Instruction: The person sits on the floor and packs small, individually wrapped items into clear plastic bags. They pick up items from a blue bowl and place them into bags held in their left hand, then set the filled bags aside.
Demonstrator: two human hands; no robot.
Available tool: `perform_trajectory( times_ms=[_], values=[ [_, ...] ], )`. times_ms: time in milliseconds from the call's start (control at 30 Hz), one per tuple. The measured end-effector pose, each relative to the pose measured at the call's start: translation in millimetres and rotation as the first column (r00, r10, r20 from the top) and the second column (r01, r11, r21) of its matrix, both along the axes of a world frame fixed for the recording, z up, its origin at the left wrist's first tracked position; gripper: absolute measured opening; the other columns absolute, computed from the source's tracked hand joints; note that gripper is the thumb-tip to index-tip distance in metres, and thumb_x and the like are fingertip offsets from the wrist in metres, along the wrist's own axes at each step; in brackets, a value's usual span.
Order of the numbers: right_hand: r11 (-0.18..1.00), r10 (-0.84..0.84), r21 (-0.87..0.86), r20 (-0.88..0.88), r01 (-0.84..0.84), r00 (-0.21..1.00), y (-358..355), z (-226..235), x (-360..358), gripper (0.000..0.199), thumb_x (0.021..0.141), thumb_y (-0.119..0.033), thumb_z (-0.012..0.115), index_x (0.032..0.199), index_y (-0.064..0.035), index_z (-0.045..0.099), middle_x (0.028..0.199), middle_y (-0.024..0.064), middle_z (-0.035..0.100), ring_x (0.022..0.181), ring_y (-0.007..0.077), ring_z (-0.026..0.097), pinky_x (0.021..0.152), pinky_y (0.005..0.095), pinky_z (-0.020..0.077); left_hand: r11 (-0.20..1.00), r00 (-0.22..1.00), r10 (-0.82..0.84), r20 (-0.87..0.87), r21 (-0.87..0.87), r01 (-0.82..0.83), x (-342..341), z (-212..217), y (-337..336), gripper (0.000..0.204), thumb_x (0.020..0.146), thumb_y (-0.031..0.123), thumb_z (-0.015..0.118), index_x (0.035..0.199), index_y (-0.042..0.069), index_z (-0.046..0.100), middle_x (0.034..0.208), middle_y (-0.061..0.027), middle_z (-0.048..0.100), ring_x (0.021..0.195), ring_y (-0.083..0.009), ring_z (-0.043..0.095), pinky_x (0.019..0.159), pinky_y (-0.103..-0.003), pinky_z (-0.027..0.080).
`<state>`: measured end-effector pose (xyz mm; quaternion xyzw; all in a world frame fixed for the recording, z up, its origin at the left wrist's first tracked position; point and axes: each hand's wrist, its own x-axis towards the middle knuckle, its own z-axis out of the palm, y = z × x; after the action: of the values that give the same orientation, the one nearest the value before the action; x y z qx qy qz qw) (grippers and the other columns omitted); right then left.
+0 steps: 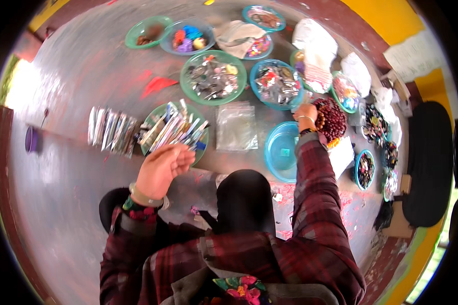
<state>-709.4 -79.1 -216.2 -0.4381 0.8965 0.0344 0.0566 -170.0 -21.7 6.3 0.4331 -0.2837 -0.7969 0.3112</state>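
My left hand (165, 165) hovers palm inward beside a green basin (201, 152) filled with long slim items (174, 129) like pens or tubes. Its fingers are loosely bent, and nothing shows in them. My right hand (306, 113) reaches forward to the edge of a heap of dark red beads (332, 121). Its fingers are bent downward, and whatever they grip is hidden. Below that wrist stands a blue basin (276, 152) with a small pale square at its bottom. Between my hands lies a stack of clear plastic bags (237, 127).
A row of slim packets (111, 129) lies left of the green basin. Farther off stand a green basin (188, 94) and a blue basin (257, 91) of bagged trinkets. White sacks (314, 43) and a small bead basin (365, 170) are at the right. A purple cup (31, 140) sits far left.
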Motion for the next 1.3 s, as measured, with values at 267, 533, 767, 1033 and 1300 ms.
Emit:
perform_trajectory(
  times_ms=[267,533,767,1033,1300],
  values=[
    [0.887,0.019,-0.362,0.647,0.286,0.762,23.7,98.5,130.6,0.036,0.084,-0.031,0.051,0.071,-0.0004,0.063,0.061,0.0128,0.064,0.051,0.0227,0.063,0.054,0.0339,0.0488,0.742,0.77,0.632,-0.086,-0.22,-0.633,52.3,-30.9,-22.7,0.017,0.089,0.02,0.055,0.085,0.004,0.057,0.091,-0.0103,0.063,0.096,-0.0207,0.059,0.088,-0.033,0.042],
    [0.868,0.471,-0.416,0.521,-0.27,0.712,53.0,170.5,255.4,0.026,0.077,-0.028,0.057,0.086,-0.0051,0.067,0.07,0.0114,0.066,0.071,0.0203,0.064,0.068,0.0317,0.0476,0.673,0.687,0.714,-0.134,-0.138,-0.726,69.4,-54.6,-20.6,0.031,0.083,0.013,0.058,0.111,0.001,0.052,0.107,-0.0136,0.057,0.099,-0.0268,0.057,0.087,-0.036,0.045],
    [0.799,0.593,-0.488,0.548,-0.351,0.589,69.5,202.0,283.0,0.023,0.075,-0.025,0.061,0.083,-0.0052,0.069,0.082,0.0111,0.067,0.075,0.0205,0.063,0.069,0.0309,0.0472,0.749,0.75,0.65,-0.124,-0.066,-0.66,88.3,-47.4,-14.9,0.035,0.087,0.018,0.052,0.115,-0.002,0.05,0.114,-0.016,0.056,0.105,-0.0267,0.054,0.09,-0.036,0.043],
    [0.79,0.599,-0.059,0.283,-0.61,0.749,46.9,128.3,280.2,0.029,0.072,-0.028,0.056,0.089,-0.0066,0.068,0.089,0.0149,0.066,0.083,0.0283,0.063,0.077,0.0363,0.0481,0.763,0.753,0.61,-0.249,-0.073,-0.642,104.1,-7.7,3.1,0.032,0.087,0.018,0.05,0.112,-0.003,0.051,0.111,-0.0155,0.057,0.102,-0.0251,0.056,0.085,-0.033,0.046],
    [0.994,0.104,0.015,0.242,-0.111,0.965,73.2,-25.2,290.9,0.034,0.074,-0.028,0.052,0.094,-0.0038,0.066,0.099,0.0213,0.061,0.094,0.0344,0.059,0.085,0.0415,0.0456,0.825,0.828,0.54,-0.152,-0.099,-0.557,94.8,-26.4,-2.6,0.025,0.085,0.018,0.056,0.101,0.0,0.057,0.099,-0.0117,0.061,0.092,-0.0205,0.058,0.079,-0.03,0.046]
  ],
)
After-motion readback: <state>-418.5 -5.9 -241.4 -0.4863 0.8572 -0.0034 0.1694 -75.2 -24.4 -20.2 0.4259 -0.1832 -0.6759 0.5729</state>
